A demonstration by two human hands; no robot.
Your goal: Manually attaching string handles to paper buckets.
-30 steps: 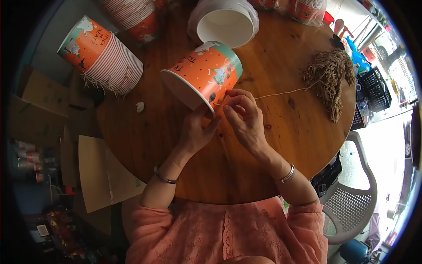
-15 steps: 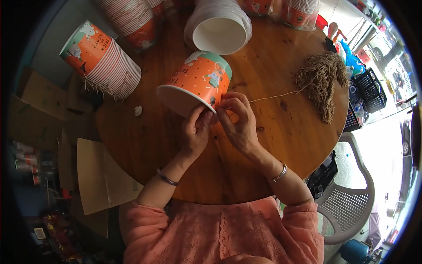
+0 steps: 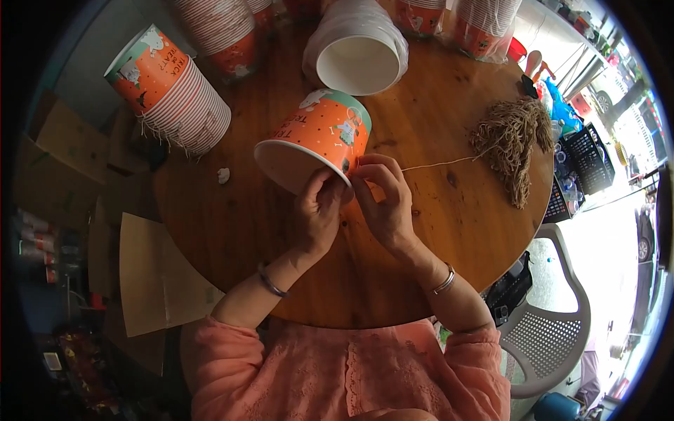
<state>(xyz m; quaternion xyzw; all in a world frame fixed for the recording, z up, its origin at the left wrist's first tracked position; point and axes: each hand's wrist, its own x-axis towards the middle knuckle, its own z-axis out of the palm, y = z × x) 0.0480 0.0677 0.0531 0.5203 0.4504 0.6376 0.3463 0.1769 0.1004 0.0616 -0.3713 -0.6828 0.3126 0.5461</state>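
Observation:
An orange paper bucket (image 3: 316, 130) with a green band and small printed figures lies tilted over the table, its white rim toward me. My left hand (image 3: 323, 214) grips that rim, with fingertips reaching inside the opening. Against the outer wall near the rim, my right hand (image 3: 383, 200) pinches one end of a beige string (image 3: 439, 165). The string runs right to a thick bundle of cords (image 3: 511, 144) on the table. My fingertips hide where the string meets the bucket.
A stack of orange buckets (image 3: 186, 98) with string ends hanging off stands at left. White buckets in plastic wrap (image 3: 358, 64) lie at the back, beside more wrapped stacks (image 3: 484, 28). A crumpled white scrap (image 3: 223, 175) rests on the round wooden table (image 3: 281, 302). A grey chair (image 3: 551, 337) stands at right.
The whole view has shifted slightly, so the table items sit a little lower. Both hands keep nearly the same hold at the bucket's rim.

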